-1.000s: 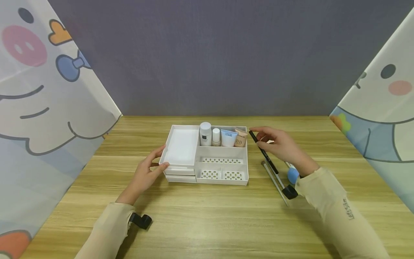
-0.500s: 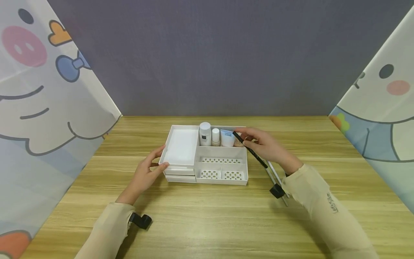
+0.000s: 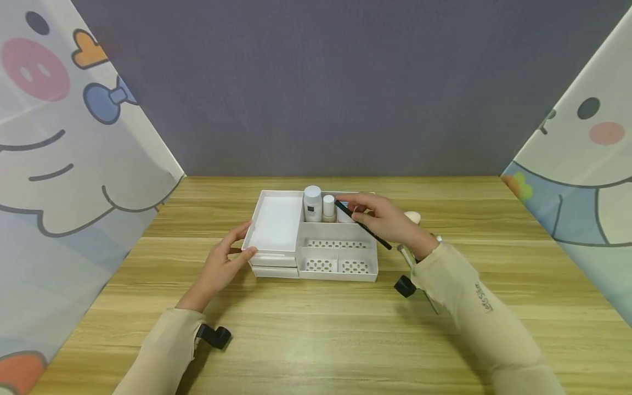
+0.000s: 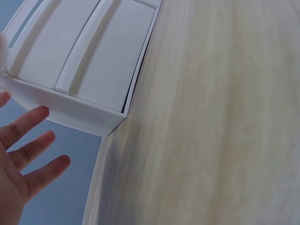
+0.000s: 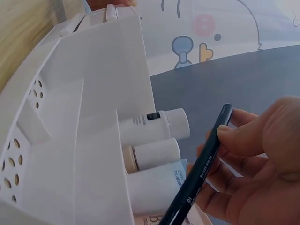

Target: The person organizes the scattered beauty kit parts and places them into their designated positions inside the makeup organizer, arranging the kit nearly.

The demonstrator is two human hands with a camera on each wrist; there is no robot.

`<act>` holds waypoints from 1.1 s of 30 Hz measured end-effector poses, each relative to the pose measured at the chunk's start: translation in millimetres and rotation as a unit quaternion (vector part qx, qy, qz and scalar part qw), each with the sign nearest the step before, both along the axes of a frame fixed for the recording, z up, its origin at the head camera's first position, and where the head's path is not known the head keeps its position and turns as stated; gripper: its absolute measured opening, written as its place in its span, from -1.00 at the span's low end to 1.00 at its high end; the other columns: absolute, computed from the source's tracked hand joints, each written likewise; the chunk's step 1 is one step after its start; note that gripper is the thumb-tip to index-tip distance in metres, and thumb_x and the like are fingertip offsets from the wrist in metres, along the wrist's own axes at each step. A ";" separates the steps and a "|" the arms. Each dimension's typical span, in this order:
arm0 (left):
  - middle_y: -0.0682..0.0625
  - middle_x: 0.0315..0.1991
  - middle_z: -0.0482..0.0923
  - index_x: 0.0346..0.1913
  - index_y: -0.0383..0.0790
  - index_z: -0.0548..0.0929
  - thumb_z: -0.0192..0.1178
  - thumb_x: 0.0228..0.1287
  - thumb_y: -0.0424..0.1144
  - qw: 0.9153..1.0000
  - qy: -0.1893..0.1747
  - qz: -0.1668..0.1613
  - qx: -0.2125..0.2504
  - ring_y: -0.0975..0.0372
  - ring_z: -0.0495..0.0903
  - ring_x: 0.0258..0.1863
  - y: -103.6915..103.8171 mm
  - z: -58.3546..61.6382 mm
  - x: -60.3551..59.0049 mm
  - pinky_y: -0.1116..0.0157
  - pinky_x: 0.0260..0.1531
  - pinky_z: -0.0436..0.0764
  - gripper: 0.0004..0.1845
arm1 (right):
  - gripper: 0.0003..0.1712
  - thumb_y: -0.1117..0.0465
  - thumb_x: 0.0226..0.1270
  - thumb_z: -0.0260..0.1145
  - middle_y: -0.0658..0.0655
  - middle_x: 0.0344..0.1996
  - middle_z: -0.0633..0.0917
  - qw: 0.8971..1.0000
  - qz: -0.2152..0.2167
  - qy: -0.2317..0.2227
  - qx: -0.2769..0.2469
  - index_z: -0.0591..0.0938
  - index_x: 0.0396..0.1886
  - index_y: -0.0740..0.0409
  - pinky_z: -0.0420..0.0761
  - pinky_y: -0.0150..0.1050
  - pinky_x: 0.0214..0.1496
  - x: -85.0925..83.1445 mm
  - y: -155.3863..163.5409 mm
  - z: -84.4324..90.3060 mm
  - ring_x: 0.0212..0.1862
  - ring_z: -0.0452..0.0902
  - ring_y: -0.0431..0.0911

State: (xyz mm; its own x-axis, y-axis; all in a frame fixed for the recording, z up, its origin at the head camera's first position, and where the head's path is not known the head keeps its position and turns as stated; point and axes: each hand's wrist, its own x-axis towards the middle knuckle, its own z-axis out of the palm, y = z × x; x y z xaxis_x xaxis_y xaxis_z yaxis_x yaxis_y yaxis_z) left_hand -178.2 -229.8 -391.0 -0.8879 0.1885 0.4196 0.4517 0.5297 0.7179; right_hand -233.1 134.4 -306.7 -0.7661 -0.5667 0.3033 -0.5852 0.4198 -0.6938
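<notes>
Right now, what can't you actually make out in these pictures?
- Head view: the right hand hides the tubes behind the black pencil.
- Head view: the sleeve covers the tools lying right of the organizer.
- Left wrist view: the left hand is cut off by the frame edge.

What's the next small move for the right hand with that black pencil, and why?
Probably lower the black pencil into the long perforated compartment in front of the bottles. The right hand pinches it, tilted, above the white organizer, about over that slot, which holds nothing. The left hand rests against the organizer's near left corner, so it should not slide.
</notes>
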 end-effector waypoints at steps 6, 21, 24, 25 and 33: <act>-0.28 0.20 0.54 0.44 -0.23 0.37 0.26 0.32 -0.42 1.000 0.009 -0.001 0.000 -0.01 0.50 0.16 -0.6 -1.0 -0.6 0.17 -0.09 0.63 -0.37 | -0.51 0.48 0.41 0.19 0.27 0.02 0.66 1.000 0.013 0.003 -0.018 0.54 0.32 0.22 0.57 -0.02 -0.04 -3.0 -11.4 -3.3 -0.05 0.57 0.08; -0.28 0.21 0.54 0.44 -0.24 0.37 0.25 0.33 -0.42 1.000 0.008 -0.003 0.002 -0.02 0.50 0.16 -0.4 -1.6 -1.3 -0.01 -0.09 0.63 -0.37 | -0.50 0.52 0.38 0.20 0.21 -0.07 0.64 0.999 0.031 -0.009 -0.002 0.57 0.28 0.17 0.59 -0.04 -0.02 -11.0 -33.1 -15.9 -0.09 0.58 0.04; -0.27 0.20 0.54 0.44 -0.22 0.37 0.26 0.33 -0.41 1.000 0.006 0.000 0.000 0.00 0.50 0.17 -0.2 -1.2 -1.0 0.06 -0.08 0.63 -0.37 | -0.50 0.52 0.38 0.20 0.21 -0.09 0.64 0.999 0.038 -0.018 0.015 0.57 0.27 0.17 0.59 -0.05 -0.01 -14.2 -35.7 -19.9 -0.10 0.57 0.03; -0.26 0.20 0.54 0.45 -0.21 0.37 0.26 0.33 -0.41 1.000 0.006 0.000 -0.001 0.00 0.50 0.17 -0.1 -1.0 -0.9 0.08 -0.08 0.63 -0.37 | -0.49 0.52 0.38 0.20 0.20 -0.08 0.64 0.999 0.039 -0.018 0.025 0.57 0.27 0.15 0.59 -0.05 -0.01 -15.3 -36.2 -21.2 -0.09 0.58 0.03; -0.28 0.19 0.55 0.44 -0.23 0.37 0.25 0.33 -0.42 1.000 0.008 0.001 -0.002 -0.02 0.50 0.15 0.1 -1.2 -0.3 -0.03 -0.10 0.63 -0.37 | -0.47 0.58 0.34 0.15 0.17 -0.08 0.64 0.995 0.062 -0.010 0.073 0.57 0.25 0.16 0.63 -0.15 -0.04 -20.9 -37.6 -30.5 -0.06 0.58 0.00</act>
